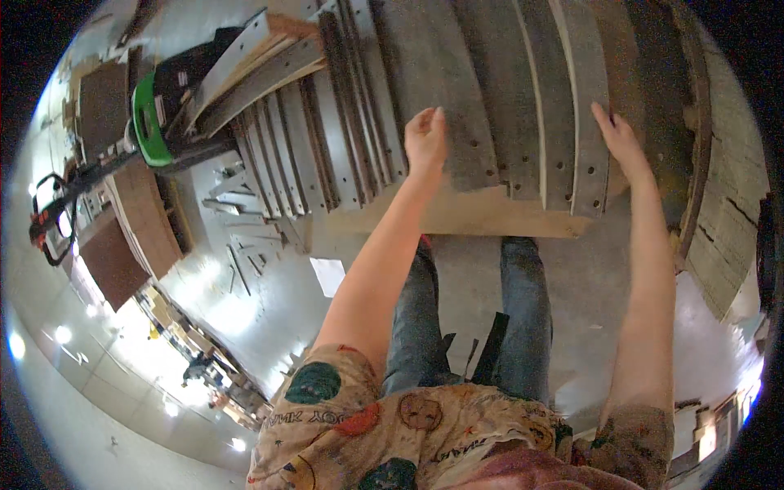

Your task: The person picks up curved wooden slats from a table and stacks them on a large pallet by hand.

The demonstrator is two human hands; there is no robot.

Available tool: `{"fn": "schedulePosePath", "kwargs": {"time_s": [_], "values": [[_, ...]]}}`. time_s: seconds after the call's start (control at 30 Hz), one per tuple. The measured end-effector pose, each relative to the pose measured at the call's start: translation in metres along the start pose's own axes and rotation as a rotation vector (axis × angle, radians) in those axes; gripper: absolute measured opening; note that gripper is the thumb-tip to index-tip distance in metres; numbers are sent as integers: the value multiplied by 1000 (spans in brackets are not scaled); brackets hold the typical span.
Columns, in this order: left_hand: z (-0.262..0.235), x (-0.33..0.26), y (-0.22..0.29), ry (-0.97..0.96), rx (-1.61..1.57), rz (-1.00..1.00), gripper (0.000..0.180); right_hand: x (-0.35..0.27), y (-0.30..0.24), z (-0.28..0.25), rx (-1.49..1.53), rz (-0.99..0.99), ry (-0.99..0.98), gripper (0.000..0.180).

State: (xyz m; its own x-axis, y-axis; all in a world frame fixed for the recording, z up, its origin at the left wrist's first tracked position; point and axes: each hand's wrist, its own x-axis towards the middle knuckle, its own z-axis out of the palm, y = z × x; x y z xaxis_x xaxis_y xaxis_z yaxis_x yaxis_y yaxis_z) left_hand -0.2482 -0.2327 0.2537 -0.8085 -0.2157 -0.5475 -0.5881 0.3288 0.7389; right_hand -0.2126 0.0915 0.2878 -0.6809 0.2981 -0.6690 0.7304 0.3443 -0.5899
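Observation:
Several long grey metal-looking slats [590, 155] with round holes near their ends lie side by side in front of me. My left hand [427, 140] is above a wide grey slat [471, 147], its fingers curled in and nothing showing in them. Whether it touches the slat I cannot tell. At the right edge of a narrower slat is my right hand [622, 140], with fingers stretched out toward that edge. A small dark spot shows by its fingers, too small to name.
A brown board [457, 214] lies under the slats' near ends. More narrow slats [286, 155] stand to the left, beside a green and black machine part [149, 122]. A white sheet [327, 276] and loose metal strips [238, 269] lie on the floor. Wooden planks [723, 196] are at right.

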Motion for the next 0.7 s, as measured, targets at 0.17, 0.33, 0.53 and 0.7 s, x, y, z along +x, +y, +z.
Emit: {"fn": "schedulePosePath", "kwargs": {"time_s": [0.17, 0.33, 0.53, 0.7], "values": [[19, 5, -16, -157, 71, 8, 74, 25, 21, -14, 47, 193, -121, 103], [6, 13, -17, -375, 84, -24, 82, 18, 6, 6, 141, 206, 29, 96], [-70, 64, -16, -303, -409, -208, 74, 41, -66, 10, 3, -143, 403, 70], [-199, 151, -37, 118, -814, -212, 89, 48, -162, 182, 204, -610, -274, 57]]}}
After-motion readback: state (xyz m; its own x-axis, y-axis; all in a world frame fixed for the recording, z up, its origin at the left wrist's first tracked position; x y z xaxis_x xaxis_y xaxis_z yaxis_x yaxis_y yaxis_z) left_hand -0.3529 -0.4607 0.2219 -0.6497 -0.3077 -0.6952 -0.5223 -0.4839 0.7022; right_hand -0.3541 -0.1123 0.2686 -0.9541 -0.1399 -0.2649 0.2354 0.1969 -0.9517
